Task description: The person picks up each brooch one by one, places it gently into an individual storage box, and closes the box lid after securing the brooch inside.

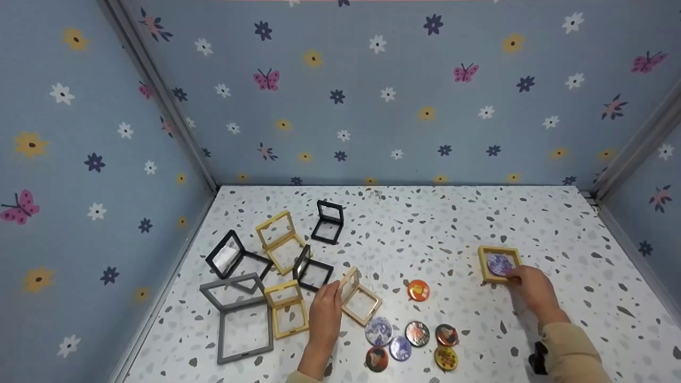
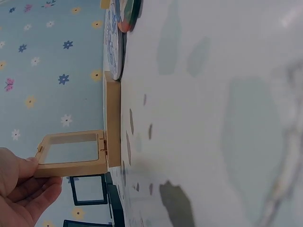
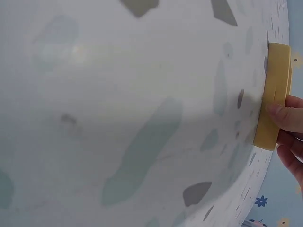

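My left hand [image 1: 325, 314] pinches the raised lid of an opened beige display frame [image 1: 364, 305] by its edge. In the left wrist view, the thumb and fingers of that hand [image 2: 23, 191] meet at the lid's corner, while the frame's base [image 2: 112, 120] lies on the table. Far to the right, my right hand [image 1: 536, 291] grips the near right corner of a closed yellow display frame [image 1: 485, 266]. A purple-and-white round badge [image 1: 499, 264] shows through its window. The right wrist view has the thumb pressed on the yellow frame's side [image 3: 275, 75]; some fingers are partly hidden.
Left of my left hand stand opened frames: a large grey one [image 1: 219, 332], yellow ones [image 1: 291, 334] and several black ones [image 1: 327, 240]. Round badges, including an orange one [image 1: 418, 290] and a yellow one [image 1: 446, 358], lie between my hands. Patterned walls [image 1: 372, 106] bound the speckled table [image 1: 425, 223].
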The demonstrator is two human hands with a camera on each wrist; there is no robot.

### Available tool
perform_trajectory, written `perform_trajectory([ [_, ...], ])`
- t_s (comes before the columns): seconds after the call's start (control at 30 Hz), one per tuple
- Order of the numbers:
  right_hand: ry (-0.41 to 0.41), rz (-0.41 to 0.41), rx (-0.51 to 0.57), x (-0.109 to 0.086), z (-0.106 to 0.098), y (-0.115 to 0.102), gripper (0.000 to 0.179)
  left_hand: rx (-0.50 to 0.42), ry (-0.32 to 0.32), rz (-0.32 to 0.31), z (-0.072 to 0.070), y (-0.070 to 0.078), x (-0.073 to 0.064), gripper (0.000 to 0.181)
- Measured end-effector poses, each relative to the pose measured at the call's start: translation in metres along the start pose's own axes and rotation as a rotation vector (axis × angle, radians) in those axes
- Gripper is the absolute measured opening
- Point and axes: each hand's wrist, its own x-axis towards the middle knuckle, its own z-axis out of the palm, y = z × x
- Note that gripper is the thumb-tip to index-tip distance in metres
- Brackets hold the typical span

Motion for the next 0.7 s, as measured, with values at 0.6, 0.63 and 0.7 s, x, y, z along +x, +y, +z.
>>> perform_trajectory([
  [0.6,-0.006,-0.020,-0.023,-0.007,-0.004,0.017,0.019,0.001,-0.003,-0.005,0.000,0.000,0.000,0.015],
  [0.63,-0.010,-0.018,-0.024,-0.007,-0.004,0.017,0.019,0.001,-0.007,-0.009,0.000,0.000,0.000,0.015],
  [0.7,-0.012,-0.016,-0.021,-0.007,-0.003,0.018,0.020,0.001,-0.007,-0.010,0.000,0.000,0.000,0.015],
])
